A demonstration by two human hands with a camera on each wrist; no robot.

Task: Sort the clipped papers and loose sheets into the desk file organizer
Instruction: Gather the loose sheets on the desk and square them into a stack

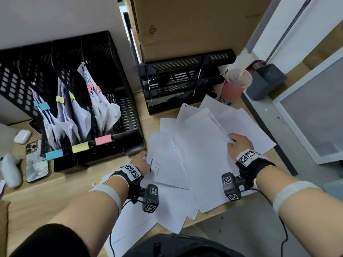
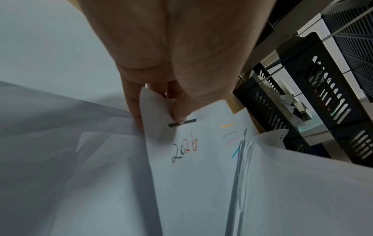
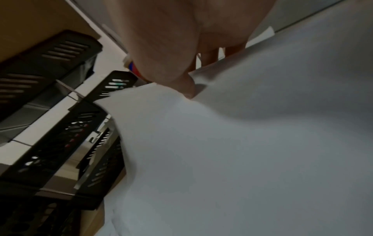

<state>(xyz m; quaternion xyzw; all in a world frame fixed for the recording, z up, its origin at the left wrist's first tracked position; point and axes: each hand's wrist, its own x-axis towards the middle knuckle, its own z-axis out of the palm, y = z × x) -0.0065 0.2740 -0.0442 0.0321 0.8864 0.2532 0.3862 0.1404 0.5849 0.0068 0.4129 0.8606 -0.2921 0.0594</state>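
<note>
Loose white sheets (image 1: 202, 145) lie fanned over the wooden desk. My left hand (image 1: 142, 160) pinches the corner of a sheet marked "2026" (image 1: 168, 168), thumb on top beside a dark bar (image 2: 182, 123). My right hand (image 1: 238, 143) grips the near edge of a thin stack of sheets (image 1: 220, 125), thumb on top (image 3: 188, 91) and fingers underneath. The black mesh file organizer (image 1: 78, 101) stands at the left. Its slots hold papers clipped with blue (image 1: 43, 105), yellow (image 1: 60, 99) and pink (image 1: 91, 88) clips, above matching colour labels (image 1: 80, 147).
A black stacked letter tray (image 1: 183, 78) stands behind the sheets, with a cardboard box (image 1: 194, 25) above it. A pink cup (image 1: 234, 86) and grey bin (image 1: 265, 80) sit at the right. A phone (image 1: 36, 162) and earbud case (image 1: 22, 136) lie left of the organizer.
</note>
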